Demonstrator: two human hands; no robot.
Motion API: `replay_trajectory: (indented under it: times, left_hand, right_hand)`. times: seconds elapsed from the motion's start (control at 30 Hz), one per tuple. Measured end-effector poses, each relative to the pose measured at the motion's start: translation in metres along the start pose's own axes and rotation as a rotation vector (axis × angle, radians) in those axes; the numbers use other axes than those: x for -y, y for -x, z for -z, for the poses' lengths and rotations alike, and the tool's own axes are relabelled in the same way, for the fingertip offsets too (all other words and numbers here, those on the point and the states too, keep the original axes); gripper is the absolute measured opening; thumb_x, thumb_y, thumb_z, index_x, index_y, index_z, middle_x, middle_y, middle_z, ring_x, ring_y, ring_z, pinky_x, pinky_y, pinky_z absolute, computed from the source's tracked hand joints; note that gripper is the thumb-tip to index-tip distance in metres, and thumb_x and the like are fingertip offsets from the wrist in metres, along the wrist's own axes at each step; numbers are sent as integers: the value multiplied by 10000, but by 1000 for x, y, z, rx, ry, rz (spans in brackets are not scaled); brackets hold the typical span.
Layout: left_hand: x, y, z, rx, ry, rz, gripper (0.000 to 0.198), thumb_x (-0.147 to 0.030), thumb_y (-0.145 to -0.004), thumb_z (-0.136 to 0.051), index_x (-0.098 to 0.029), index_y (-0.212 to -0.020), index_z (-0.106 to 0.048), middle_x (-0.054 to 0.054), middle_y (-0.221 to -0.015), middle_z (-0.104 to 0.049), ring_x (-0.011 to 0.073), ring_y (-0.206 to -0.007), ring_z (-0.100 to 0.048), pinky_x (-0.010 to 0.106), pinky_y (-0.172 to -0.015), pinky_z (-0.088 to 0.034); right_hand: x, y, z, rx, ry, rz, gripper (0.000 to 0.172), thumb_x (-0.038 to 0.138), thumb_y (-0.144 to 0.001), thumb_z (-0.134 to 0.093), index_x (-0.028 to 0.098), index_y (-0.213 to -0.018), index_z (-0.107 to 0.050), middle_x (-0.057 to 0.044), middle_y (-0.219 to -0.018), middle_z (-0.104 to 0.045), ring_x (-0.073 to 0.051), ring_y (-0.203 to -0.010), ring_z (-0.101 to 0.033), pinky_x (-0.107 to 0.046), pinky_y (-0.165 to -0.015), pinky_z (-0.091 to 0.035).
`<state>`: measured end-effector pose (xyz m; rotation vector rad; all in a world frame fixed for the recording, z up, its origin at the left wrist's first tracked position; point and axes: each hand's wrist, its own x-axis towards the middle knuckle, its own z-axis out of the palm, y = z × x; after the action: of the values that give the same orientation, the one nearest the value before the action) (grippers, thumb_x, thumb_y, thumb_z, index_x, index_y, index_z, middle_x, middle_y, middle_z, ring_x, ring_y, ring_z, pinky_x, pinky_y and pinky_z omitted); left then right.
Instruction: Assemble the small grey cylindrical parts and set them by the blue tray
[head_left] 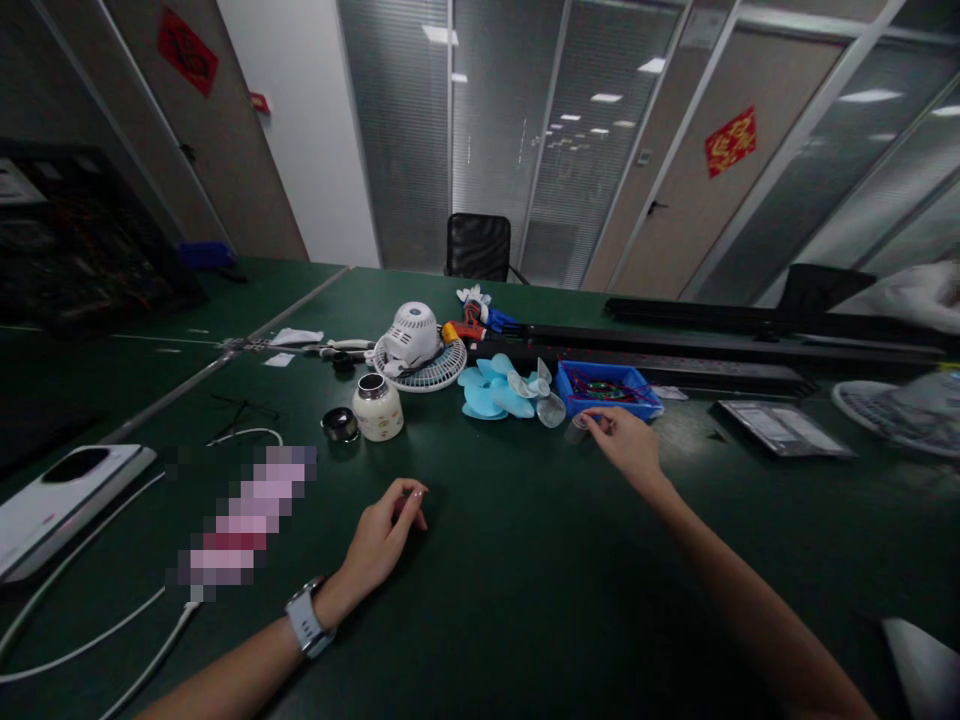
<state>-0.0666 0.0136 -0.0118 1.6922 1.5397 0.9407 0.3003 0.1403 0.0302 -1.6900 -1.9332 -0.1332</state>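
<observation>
My right hand (628,446) reaches to the front of a blue bin, thumb and fingertips closed on a small, roundish, clear-looking piece (576,430); its exact kind is hard to make out. Loosely curled, my left hand (386,530) rests on the green table with nothing visible in its fingers. The blue bin (646,408) holds tangled coloured wires (604,388). Left of it lie light-blue fan blades (487,388) and clear fan blades (551,410). Beyond my left hand stand an open cream jar (378,415) and a black-topped lid (340,425).
A white fan head (414,335) sits on its round grille (442,372). Behind it is a red-and-blue tool (472,318). Long black bars (705,342) run along the back right. A silvery flat package (780,428) lies right; white cables (90,625) and a white device (75,500) lie left.
</observation>
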Motion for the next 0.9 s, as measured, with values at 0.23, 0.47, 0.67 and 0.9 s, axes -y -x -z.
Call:
replay_trajectory:
  times: [0.23, 0.47, 0.67, 0.9]
  left_hand:
    - [0, 0, 0, 3, -6, -9, 298, -450, -969, -385, -213, -1047, -548, -17, -688, -673, 175, -625, -626, 256, -594, -442]
    - [2, 0, -1, 24, -6, -11, 297, -450, -976, -369, -215, -1052, -534, -13, -702, -668, 178, -637, -623, 261, -604, -442]
    - [1, 0, 0, 29, -7, -12, 291, -439, -968, -380, -215, -1058, -543, -8, -701, -672, 187, -660, -632, 267, -622, -447]
    - [-1, 0, 1, 25, -8, -19, 287, -435, -959, -397, -208, -1043, -552, -10, -689, -675, 187, -658, -638, 270, -628, -448]
  right_hand:
    - [-5, 6, -14, 6, 43, -59, 332, 441, -909, -462, 239, -984, -715, -20, -711, -650, -161, -618, -587, -256, -532, -339]
    - [-10, -1, -15, 22, 52, -105, 305, 435, -896, -490, 245, -984, -712, -16, -698, -660, -178, -655, -617, -261, -541, -348]
    - [-14, -3, -13, 43, 77, -65, 312, 428, -899, -476, 242, -987, -711, -25, -725, -679, -185, -655, -619, -268, -547, -359]
    - [-12, -6, -9, 84, 87, -27, 259, 389, -895, -505, 256, -975, -712, -22, -749, -691, -187, -671, -624, -263, -554, -370]
